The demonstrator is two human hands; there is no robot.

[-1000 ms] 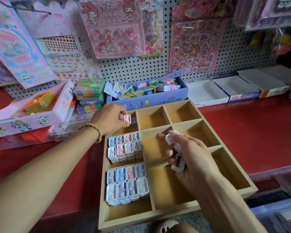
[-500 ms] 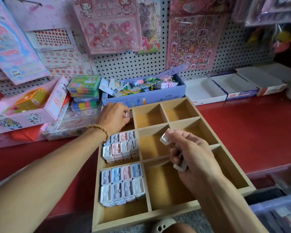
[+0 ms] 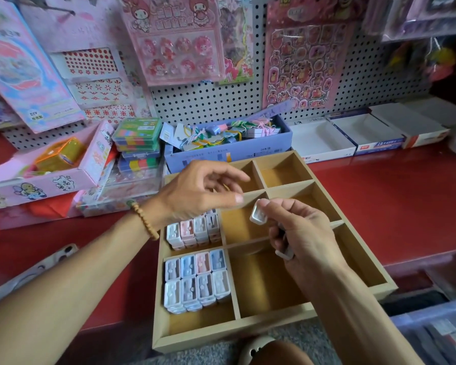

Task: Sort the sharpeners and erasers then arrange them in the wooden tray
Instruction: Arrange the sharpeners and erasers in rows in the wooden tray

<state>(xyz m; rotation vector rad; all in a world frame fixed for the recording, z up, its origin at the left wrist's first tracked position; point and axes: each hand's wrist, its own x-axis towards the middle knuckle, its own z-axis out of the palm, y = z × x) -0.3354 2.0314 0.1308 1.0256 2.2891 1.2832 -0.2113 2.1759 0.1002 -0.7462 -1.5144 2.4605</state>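
The wooden tray (image 3: pixel 274 322) lies on the red counter, divided into compartments. Pastel sharpeners (image 3: pixel 195 280) stand packed in rows in its near-left compartment, and more sharpeners (image 3: pixel 192 230) fill the middle-left one, partly hidden by my wrist. My left hand (image 3: pixel 198 193) hovers over the tray's left side with fingers relaxed and nothing in it, its fingertips close to my right hand. My right hand (image 3: pixel 298 233) holds several white sharpeners over the middle compartment, one white sharpener (image 3: pixel 258 215) pinched at the fingertips and another showing under the palm.
A blue box (image 3: pixel 229 151) of tagged items stands just behind the tray. Stacked colourful cases (image 3: pixel 137 143) and a pink box (image 3: pixel 50 169) sit at the left. White open boxes (image 3: pixel 366 135) line the back right. A pegboard with sticker packs rises behind. A clear bin (image 3: pixel 437 333) sits below at right.
My left hand let go of the small sharpener it pinched over the far-left compartment and moved right toward my right hand, now open. My right hand stays over the middle compartment.
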